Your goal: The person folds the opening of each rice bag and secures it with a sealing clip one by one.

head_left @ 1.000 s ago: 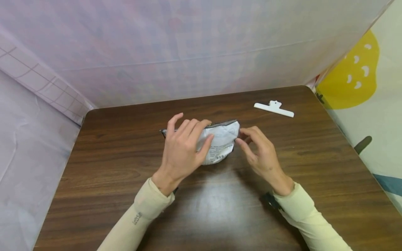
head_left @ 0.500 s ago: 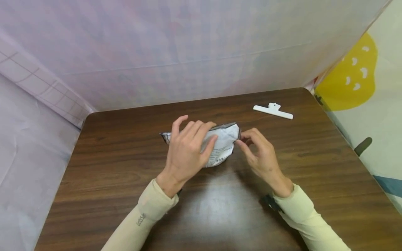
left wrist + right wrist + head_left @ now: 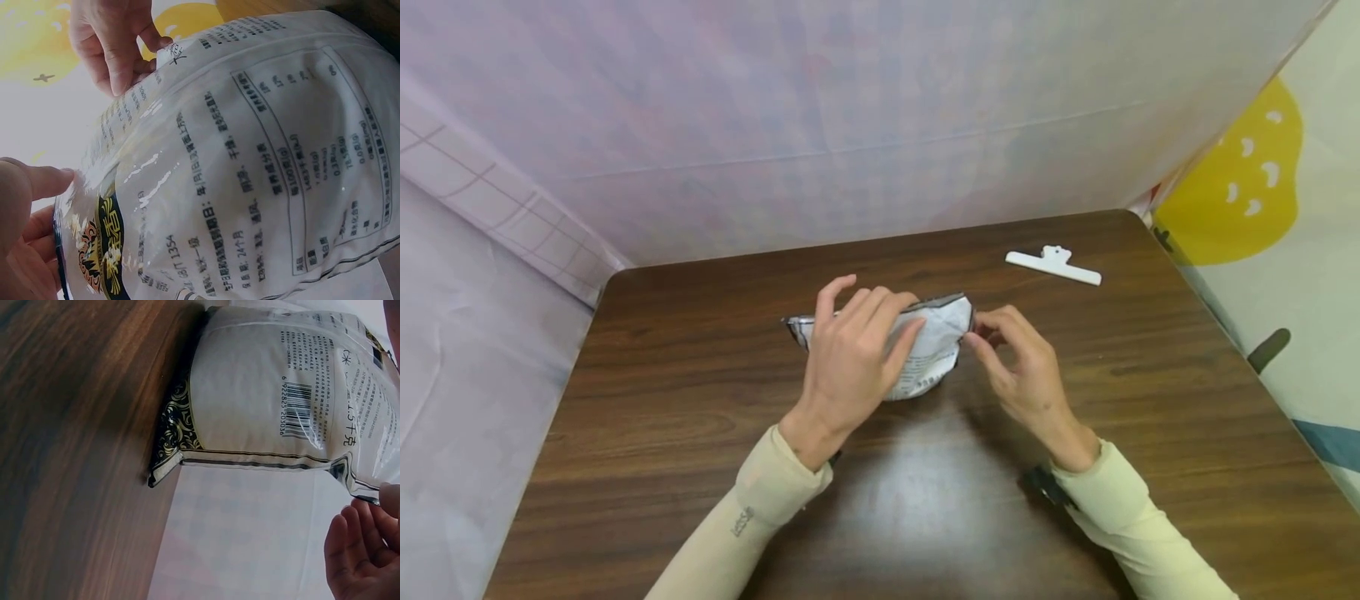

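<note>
A white plastic rice bag (image 3: pixel 936 346), printed with dark lettering, stands upright on the wooden table. My left hand (image 3: pixel 853 358) holds its top edge, thumb on the near face and fingers over the far side, the little finger raised. At the bag's right side, my right hand (image 3: pixel 1026 367) pinches the top corner between thumb and fingers. The left wrist view shows the bag's text panel (image 3: pixel 206 156) large and bulging, with the right hand (image 3: pixel 119 47) at its far edge. A barcode (image 3: pixel 297 409) and a black-and-gold patterned base (image 3: pixel 177 422) show in the right wrist view.
A white clip (image 3: pixel 1052 265) with a long straight bar lies near the back right of the brown table (image 3: pixel 662 400). Pale curtains (image 3: pixel 820 125) hang behind, and a cloth with a yellow fruit print (image 3: pixel 1247 192) hangs at the right.
My left hand has slid slightly rightward along the bag's top edge, its thumb nearer the right side. My right hand keeps its pinch with little motion. The clip lies still.
</note>
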{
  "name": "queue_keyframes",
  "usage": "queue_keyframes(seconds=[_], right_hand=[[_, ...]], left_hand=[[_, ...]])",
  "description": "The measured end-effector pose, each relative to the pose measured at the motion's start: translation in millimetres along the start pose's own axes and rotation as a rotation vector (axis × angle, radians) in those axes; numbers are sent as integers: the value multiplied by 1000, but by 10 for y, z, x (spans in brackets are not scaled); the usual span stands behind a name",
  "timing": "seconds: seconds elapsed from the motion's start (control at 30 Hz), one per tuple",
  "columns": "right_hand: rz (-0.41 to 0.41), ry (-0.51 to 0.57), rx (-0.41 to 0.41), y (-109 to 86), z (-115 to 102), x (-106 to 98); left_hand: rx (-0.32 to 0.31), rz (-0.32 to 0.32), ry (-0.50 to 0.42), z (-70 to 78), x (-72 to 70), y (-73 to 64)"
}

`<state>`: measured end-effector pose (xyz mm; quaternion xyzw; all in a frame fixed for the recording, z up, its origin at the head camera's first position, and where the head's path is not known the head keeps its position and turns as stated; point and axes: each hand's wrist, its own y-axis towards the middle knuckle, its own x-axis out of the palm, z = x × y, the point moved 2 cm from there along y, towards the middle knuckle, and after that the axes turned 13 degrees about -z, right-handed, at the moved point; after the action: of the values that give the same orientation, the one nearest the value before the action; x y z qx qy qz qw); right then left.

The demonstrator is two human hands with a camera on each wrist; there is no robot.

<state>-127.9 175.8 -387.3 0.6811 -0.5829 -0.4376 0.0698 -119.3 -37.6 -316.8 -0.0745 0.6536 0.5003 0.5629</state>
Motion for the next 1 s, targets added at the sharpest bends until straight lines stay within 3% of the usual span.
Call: queue_keyframes(seconds=[0.5, 0.73, 1.0], right_hand=[[32, 3, 15, 14, 6, -4], [72, -23, -15, 26, -31, -11], [60, -84, -67, 14, -22, -32]], left_hand=[[-21, 4, -39, 18, 12, 28], [-25, 15, -72, 13, -21, 32], [-35, 31, -112, 11, -42, 30]])
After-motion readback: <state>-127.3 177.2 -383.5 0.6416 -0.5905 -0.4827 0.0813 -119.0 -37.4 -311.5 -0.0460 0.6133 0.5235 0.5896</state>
